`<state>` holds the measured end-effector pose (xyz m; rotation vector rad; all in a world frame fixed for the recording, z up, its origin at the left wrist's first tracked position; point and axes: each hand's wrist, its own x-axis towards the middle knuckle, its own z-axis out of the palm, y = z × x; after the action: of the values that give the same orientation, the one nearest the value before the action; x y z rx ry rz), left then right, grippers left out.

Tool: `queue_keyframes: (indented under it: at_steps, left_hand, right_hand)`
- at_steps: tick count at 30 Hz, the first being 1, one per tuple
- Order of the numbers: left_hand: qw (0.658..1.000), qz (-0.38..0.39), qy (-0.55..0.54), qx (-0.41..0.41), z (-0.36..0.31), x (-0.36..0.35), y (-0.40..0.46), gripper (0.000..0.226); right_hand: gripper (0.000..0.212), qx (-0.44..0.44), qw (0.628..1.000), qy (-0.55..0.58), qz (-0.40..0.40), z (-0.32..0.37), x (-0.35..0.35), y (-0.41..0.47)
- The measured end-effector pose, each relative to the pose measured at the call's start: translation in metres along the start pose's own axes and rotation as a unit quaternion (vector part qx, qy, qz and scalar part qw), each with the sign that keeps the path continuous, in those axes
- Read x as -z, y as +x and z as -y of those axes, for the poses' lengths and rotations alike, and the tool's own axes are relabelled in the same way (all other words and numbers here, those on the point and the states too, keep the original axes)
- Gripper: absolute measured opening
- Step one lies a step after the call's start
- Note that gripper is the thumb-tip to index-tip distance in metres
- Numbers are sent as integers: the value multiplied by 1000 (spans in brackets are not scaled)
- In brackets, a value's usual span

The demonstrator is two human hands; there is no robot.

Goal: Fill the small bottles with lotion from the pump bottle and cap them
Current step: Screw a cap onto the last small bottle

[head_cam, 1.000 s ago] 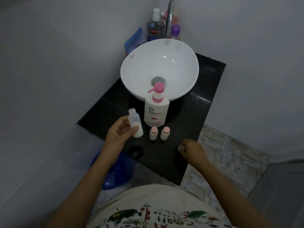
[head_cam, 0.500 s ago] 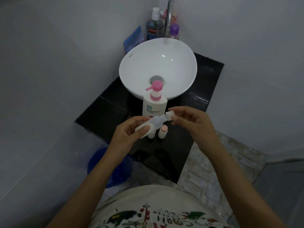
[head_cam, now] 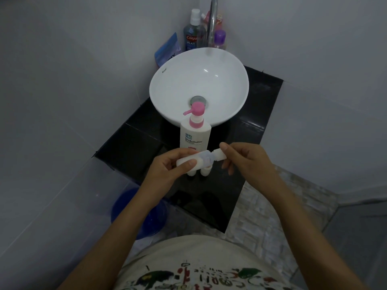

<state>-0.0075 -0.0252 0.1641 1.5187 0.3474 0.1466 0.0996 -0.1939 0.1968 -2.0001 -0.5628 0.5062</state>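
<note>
My left hand point(head_cam: 167, 166) grips the small bottle point(head_cam: 195, 162) tilted sideways above the counter point(head_cam: 247, 164), in front of the pump bottle point(head_cam: 195, 136); right hand point(head_cam: 245, 159) pinches the cap point(head_cam: 220, 154) at its neck. Best square cap to threads, twist gently, hold bottle steady

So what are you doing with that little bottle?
A person is capping a small bottle of lotion. The left hand holds it tilted sideways over the black counter, and the right hand pinches a white cap at its neck. Two more small bottles stand just behind, in front of the pink-topped pump bottle.
</note>
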Motion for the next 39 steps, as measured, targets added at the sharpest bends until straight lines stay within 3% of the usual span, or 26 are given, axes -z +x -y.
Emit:
queue_keyframes:
  at_steps: [2,5,8,12,15,18,21,25,28,31,36,39]
  left_hand:
    - [1000,-2,-2,-1,-1,1,1,25]
    - [1000,-2,3,-3,-1,2,2,27]
    - [1000,3,4,-3,0,2,2,27]
    - [1000,-2,-1,0,1,2,3,26]
    - [1000,-6,-6,2,1,3,3,27]
    - [1000,-6,-7,1,1,2,3,27]
    - [1000,-2,-2,-3,1,2,2,27]
    - [1000,-7,-12,-1,0,3,2,26]
    - [1000,-4,-9,0,1,3,2,26]
    - [1000,-1,-7,-1,-1,2,1,26]
    - [1000,-3,-5,0,0,4,1,28]
    - [1000,1,-1,0,0,4,1,28]
  right_hand:
    - [18,11,1000,13,18,2,1,-2]
    - [24,37,997,28,57,0,9,-4]
    - [12,21,999,36,27,1,5,-3]
    - [38,-6,1000,-9,7,5,2,-1]
    - [26,32,998,-5,50,3,10,0]
    - [14,28,999,3,35,3,8,0]
    - [30,4,1000,-22,20,4,5,0]
    - [23,45,997,-3,64,4,12,-1]
    - [9,22,998,14,49,6,7,-1]
    - [26,-1,1000,-3,19,5,3,-1]
    - [19,34,997,29,56,8,9,-3]
    - [12,10,999,16,34,7,6,-2]
